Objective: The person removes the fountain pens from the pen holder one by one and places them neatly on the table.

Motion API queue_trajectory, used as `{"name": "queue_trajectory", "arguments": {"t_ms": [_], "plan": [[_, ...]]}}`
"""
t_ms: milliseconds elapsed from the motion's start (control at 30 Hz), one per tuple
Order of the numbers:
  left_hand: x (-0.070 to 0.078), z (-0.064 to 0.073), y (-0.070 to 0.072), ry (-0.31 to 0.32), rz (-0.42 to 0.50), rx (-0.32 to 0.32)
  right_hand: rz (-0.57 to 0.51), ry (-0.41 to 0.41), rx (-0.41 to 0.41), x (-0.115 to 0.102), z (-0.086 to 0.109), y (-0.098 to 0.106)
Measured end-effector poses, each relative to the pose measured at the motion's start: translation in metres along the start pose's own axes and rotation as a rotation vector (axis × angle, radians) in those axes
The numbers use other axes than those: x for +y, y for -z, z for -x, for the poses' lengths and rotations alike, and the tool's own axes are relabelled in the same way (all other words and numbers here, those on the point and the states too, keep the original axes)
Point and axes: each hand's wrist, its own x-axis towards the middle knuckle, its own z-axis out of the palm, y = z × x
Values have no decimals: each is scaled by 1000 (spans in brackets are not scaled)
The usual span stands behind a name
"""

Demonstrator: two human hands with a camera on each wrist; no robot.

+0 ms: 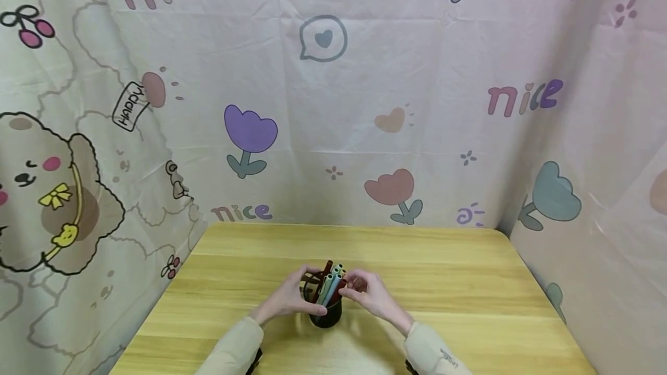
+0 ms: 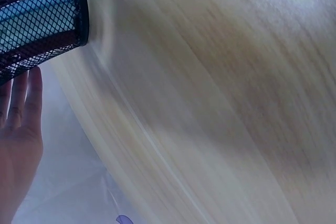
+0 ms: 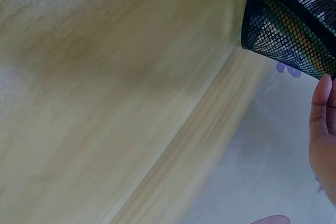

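A black mesh pen holder [image 1: 326, 318] stands at the front middle of the table, packed with several slim tubular pens [image 1: 335, 282] in light blue, green and dark red. My left hand [image 1: 293, 294] grips the holder's left side, thumb across the front and fingers toward the back. At the right rim is my right hand [image 1: 372, 296], fingers bent, thumb close beside a dark red pen. In the right wrist view its fingertips touch the mesh wall [image 3: 286, 30]; whether they pinch anything I cannot tell. The left wrist view has left fingers [image 2: 34, 95] against the mesh.
The wooden table [image 1: 443, 282] carries the holder near its front. Behind it and on both sides hangs a pale printed curtain [image 1: 323, 114] with flowers and lettering. Light-coloured sleeves [image 1: 235, 343] cover both forearms.
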Motion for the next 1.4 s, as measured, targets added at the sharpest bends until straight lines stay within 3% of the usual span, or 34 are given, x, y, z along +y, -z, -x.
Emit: {"name": "queue_trajectory", "arguments": {"t_ms": [267,533,833,1033,1400], "plan": [[1,-1,1,0,-2,7,-117,-28,-23,-1,0,2],[0,0,-1,6,-12,9,-237,-42,42,-2,4,5],[0,0,-1,-1,0,9,-340,70,169,3,7,6],[1,0,-1,-6,13,11,-409,154,204,4,9,7],[-1,1,0,1,-13,9,-504,112,259,1,12,7]]}}
